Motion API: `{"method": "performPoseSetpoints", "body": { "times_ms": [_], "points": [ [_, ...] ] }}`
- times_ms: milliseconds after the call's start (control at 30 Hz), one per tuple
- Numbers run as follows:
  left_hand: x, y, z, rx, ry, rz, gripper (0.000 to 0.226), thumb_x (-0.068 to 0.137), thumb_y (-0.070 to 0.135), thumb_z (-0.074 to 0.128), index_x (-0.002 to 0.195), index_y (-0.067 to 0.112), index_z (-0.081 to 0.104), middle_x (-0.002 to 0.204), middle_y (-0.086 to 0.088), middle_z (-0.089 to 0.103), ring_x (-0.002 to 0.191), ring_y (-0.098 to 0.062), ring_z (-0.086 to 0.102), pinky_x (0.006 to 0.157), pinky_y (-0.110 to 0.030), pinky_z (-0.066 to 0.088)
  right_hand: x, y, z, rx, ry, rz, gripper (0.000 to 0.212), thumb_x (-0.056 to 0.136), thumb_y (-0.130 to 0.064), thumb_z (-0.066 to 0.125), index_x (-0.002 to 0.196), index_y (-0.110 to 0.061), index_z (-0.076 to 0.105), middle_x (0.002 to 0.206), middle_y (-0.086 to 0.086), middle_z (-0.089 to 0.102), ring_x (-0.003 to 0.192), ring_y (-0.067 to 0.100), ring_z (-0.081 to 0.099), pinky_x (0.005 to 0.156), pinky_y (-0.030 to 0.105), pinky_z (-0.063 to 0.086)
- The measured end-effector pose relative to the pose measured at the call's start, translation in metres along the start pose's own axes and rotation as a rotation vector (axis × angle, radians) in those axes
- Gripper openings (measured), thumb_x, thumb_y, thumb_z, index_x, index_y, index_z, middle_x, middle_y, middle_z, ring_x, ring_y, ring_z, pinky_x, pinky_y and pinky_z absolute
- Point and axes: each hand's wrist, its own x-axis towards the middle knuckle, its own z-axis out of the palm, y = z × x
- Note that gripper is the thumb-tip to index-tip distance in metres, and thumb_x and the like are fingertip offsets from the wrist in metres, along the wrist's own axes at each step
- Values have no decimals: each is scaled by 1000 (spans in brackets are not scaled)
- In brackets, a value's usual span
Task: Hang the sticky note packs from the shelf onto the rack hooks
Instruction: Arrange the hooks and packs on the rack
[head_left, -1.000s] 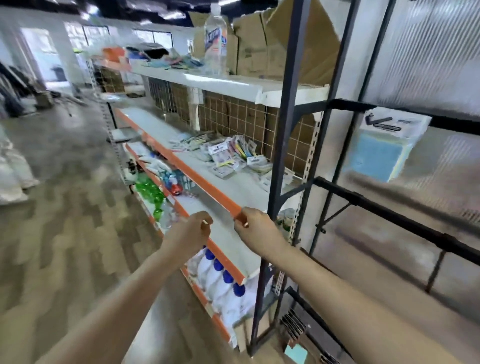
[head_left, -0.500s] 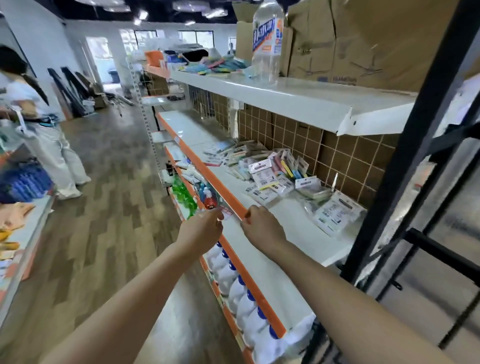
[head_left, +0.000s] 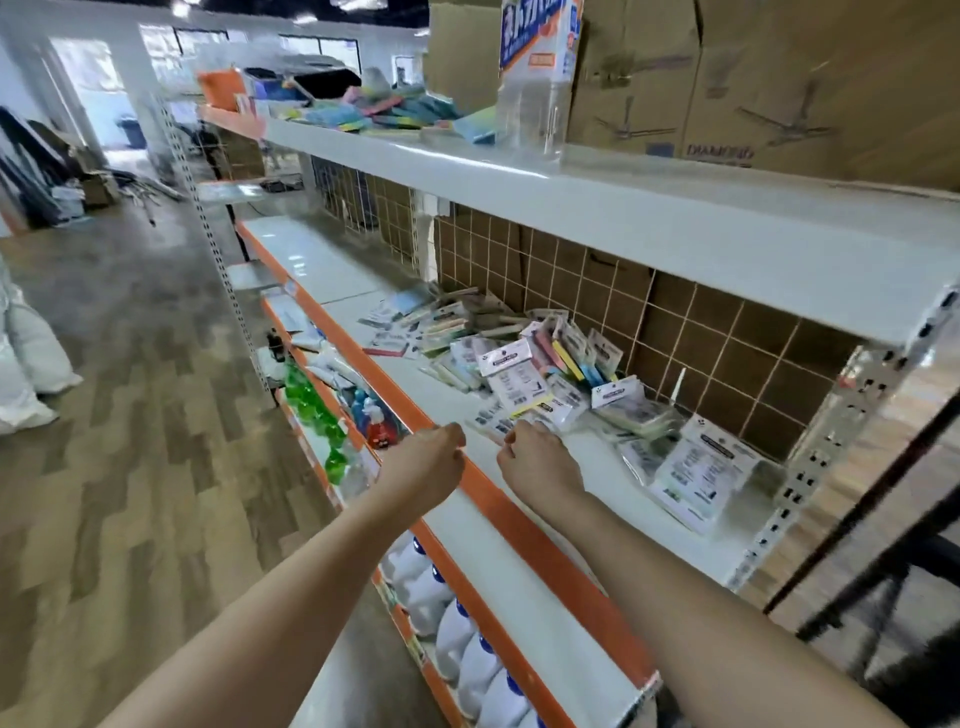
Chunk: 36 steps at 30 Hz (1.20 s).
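Centre frame, packs (head_left: 524, 387) lie heaped on the shelf (head_left: 519, 587). Likely light, slippery film; pinch the stiff header card. Left hand (head_left: 431, 462) and right hand (head_left: 537, 457): fingers curled, holding nothing.

Only one view here, head cam, wide-angle so edges bend a lot. It sits above and behind both forearms, looking fwd and down, angled along the shelf (head_left: 519, 561) which runs from lower right up to upper left of frame. Pretty close in: left hand (head_left: 423, 465) and right hand (head_left: 540, 462) land near frame center, arms filling the bottom. Sticky note packs (head_left: 524, 384) sit just above center, right of mid. Top shelf (head_left: 623, 208) crosses the upper right, floor (head_left: 130, 415) fills the left side. No 2nd view, so no overlap to report.
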Motion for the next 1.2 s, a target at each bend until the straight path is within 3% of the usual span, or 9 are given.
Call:
{"method": "performPoseSetpoints", "body": {
  "times_ms": [233,433,667,900,1033,1200],
  "points": [
    [99,-22,6,-32,-104,150,32,94,22,40,124,23,51,125,-5,58,113,-28,55,86,-38,46,79,-3,14,-83,67,133,28,96,-24,43,120,-12,52,127,11,50,116,29,49,91,36,43],
    [160,-45,7,-1,-63,288,31,93,12,40,124,15,48,117,-11,57,110,-31,53,75,-37,43,125,-11,34,-203,121,249,43,97,-28,46,134,-7,40,138,13,39,126,30,40,100,38,39],
    [202,-58,21,2,27,451,43,92,10,47,134,14,40,138,-9,40,129,-30,34,101,-39,38,142,-21,55,-265,139,426,68,87,-29,60,142,-11,23,143,10,29,132,30,30,103,40,36],
    [215,-46,44,72,61,575,48,90,26,58,132,17,37,138,-3,40,135,-24,30,102,-35,33,146,-26,65,-469,186,490,48,92,-15,48,137,-10,32,138,15,37,124,32,39,97,41,41],
    [213,-48,52,143,108,550,52,88,16,57,135,17,34,135,-5,39,129,-29,33,99,-39,34,146,-27,70,-519,190,530,41,93,-12,44,133,-9,37,134,16,41,119,35,43,92,45,42],
    [220,-43,50,202,153,560,41,88,7,52,127,15,42,131,-9,44,121,-34,40,97,-41,35,138,-22,80,-527,213,506,42,93,-23,47,133,-11,40,132,12,46,118,34,46,94,46,42]
  ]
}}
